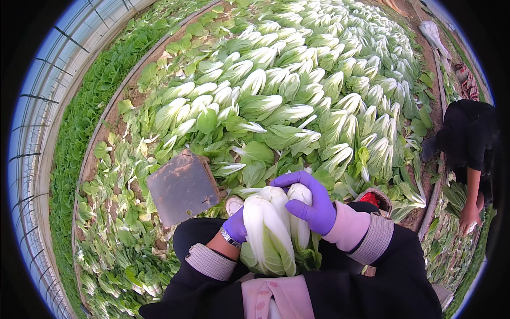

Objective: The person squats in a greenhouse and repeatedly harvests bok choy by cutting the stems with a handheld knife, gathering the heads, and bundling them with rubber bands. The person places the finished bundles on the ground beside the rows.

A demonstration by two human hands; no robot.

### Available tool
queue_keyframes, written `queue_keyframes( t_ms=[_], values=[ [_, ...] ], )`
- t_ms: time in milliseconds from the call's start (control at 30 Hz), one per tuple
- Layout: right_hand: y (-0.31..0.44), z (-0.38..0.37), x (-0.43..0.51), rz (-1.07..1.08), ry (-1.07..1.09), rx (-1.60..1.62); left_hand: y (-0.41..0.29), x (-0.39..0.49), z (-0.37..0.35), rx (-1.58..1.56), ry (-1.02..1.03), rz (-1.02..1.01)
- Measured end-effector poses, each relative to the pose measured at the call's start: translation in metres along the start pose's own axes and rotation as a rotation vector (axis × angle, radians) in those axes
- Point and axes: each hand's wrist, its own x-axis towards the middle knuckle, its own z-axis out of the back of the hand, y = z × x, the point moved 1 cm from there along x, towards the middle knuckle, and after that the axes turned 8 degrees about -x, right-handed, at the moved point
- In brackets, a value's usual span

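Both my hands wear purple gloves and hold a bunch of bok choy heads point(267, 231) over my lap, white bases up and green leaves toward me. My left hand point(236, 227) supports the bunch from its left side; its fingers are mostly hidden behind the stalks. From the right, my right hand point(316, 203) curls over the top, with the thumb and fingers around the base of one bok choy head point(299, 195). Beyond my hands, many cut bok choy heads point(259, 107) lie in rows on the ground, their white ends pointing away to the upper right.
A dark square board point(185, 189) with a wooden edge stands tilted left of my hands. Loose leaves point(127, 217) litter the soil. At right a co-worker point(466, 135) bends over, a hand low near greens point(456, 197). Growing plants point(83, 115) line the greenhouse wall point(38, 131).
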Motion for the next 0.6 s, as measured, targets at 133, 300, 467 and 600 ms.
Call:
queue_keyframes(
  t_ms=[133, 300, 467, 600],
  values=[
    [0.001, 0.008, 0.007, 0.051, 0.13, 0.073, -0.015, 0.002, -0.01, 0.087, -0.039, 0.029],
    [-0.04, 0.078, 0.056, -0.165, -0.023, 0.022, -0.031, 0.012, -0.021, -0.109, -0.135, 0.225],
    [-0.159, 0.208, 0.155, -0.5, -0.346, -0.732, -0.044, 0.02, -0.007, 0.215, -0.089, 0.187],
    [-0.265, 0.261, 0.209, -0.496, -0.608, -0.617, -0.047, 0.015, 0.017, 0.252, -0.205, 0.284]
  ],
)
